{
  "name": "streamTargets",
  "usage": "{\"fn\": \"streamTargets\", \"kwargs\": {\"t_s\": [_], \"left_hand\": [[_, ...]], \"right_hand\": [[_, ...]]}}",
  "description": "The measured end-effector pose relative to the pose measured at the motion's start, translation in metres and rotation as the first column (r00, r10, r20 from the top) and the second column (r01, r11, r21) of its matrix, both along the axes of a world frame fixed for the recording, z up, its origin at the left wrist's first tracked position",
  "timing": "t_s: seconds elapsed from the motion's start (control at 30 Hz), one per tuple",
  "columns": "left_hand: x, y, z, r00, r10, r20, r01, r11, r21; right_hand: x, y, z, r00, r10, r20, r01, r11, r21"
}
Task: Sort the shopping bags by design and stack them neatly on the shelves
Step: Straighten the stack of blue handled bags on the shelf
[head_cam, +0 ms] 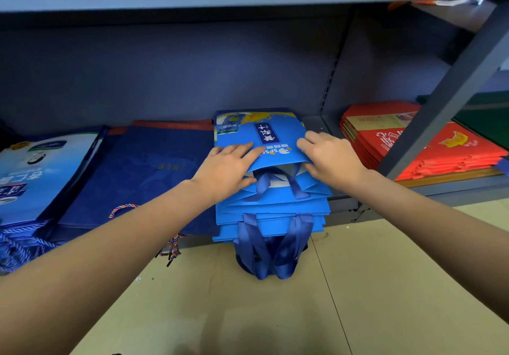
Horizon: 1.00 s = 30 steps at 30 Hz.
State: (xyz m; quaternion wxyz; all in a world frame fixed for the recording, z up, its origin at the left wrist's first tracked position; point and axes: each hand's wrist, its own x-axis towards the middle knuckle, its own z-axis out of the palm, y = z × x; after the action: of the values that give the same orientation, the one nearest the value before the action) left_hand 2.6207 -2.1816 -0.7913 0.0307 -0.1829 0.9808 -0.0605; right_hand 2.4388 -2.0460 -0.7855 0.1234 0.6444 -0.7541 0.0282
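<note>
Low grey shelf [341,203], front edge: left hand [225,167] and right hand [330,153] spread flat on top bright-blue bag [259,137]; overhanging stack [272,214] could slide off.

Beige floor [358,286] with thin seam lines; grey back panel [165,74] (perforated upright strip at right).

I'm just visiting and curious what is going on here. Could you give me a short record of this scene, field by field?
place: low metal shelf above a tan floor
left hand: flat on the top bright blue bag
right hand: fingers on the same bag's near edge
blue stack: ribbon handles hang over the shelf edge
left of it: dark blue bags, then white and blue bags
right of it: red bags
</note>
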Motion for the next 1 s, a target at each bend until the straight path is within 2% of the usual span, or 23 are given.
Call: {"fn": "streamTargets", "kwargs": {"t_s": [0.1,0.17,0.27,0.37,0.6,0.67,0.77,0.87,0.93,1.0], "left_hand": [[0.002,0.001,-0.003,0.999,-0.021,0.039,0.024,0.998,-0.065],[0.005,0.003,-0.006,0.992,-0.041,0.116,0.052,0.995,-0.091],[0.008,0.011,-0.017,0.968,-0.012,0.251,0.019,1.0,-0.025],[0.003,0.023,-0.032,0.95,0.059,0.305,-0.076,0.996,0.045],[-0.011,0.038,-0.047,0.983,0.123,0.136,-0.12,0.992,-0.025],[-0.01,0.039,-0.047,0.993,0.065,0.101,-0.052,0.991,-0.121],[-0.007,0.035,-0.05,0.997,0.039,-0.071,-0.055,0.97,-0.238],[-0.001,0.031,-0.054,0.977,0.037,-0.209,-0.075,0.981,-0.177],[0.005,0.029,-0.061,0.97,0.043,-0.24,-0.071,0.991,-0.111],[0.012,0.024,-0.065,0.978,0.031,-0.204,-0.046,0.997,-0.069]], "right_hand": [[0.0,0.004,-0.003,0.999,0.032,-0.025,-0.031,0.998,0.045],[0.003,0.006,-0.01,0.999,-0.007,-0.037,0.013,0.984,0.178],[0.011,0.006,-0.021,0.999,-0.034,0.029,0.02,0.924,0.381],[0.014,0.006,-0.028,0.997,-0.039,0.067,0.005,0.891,0.453],[0.02,0.001,-0.039,0.998,0.031,0.047,-0.043,0.955,0.293],[0.023,-0.003,-0.038,0.998,0.068,0.005,-0.068,0.974,0.214],[0.027,-0.008,-0.036,0.996,0.088,-0.014,-0.086,0.993,0.082],[0.03,-0.011,-0.039,0.995,0.092,0.032,-0.095,0.992,0.081],[0.034,-0.012,-0.045,0.994,0.109,-0.016,-0.106,0.989,0.101],[0.043,-0.015,-0.051,0.99,0.086,-0.111,-0.072,0.989,0.125]]}}
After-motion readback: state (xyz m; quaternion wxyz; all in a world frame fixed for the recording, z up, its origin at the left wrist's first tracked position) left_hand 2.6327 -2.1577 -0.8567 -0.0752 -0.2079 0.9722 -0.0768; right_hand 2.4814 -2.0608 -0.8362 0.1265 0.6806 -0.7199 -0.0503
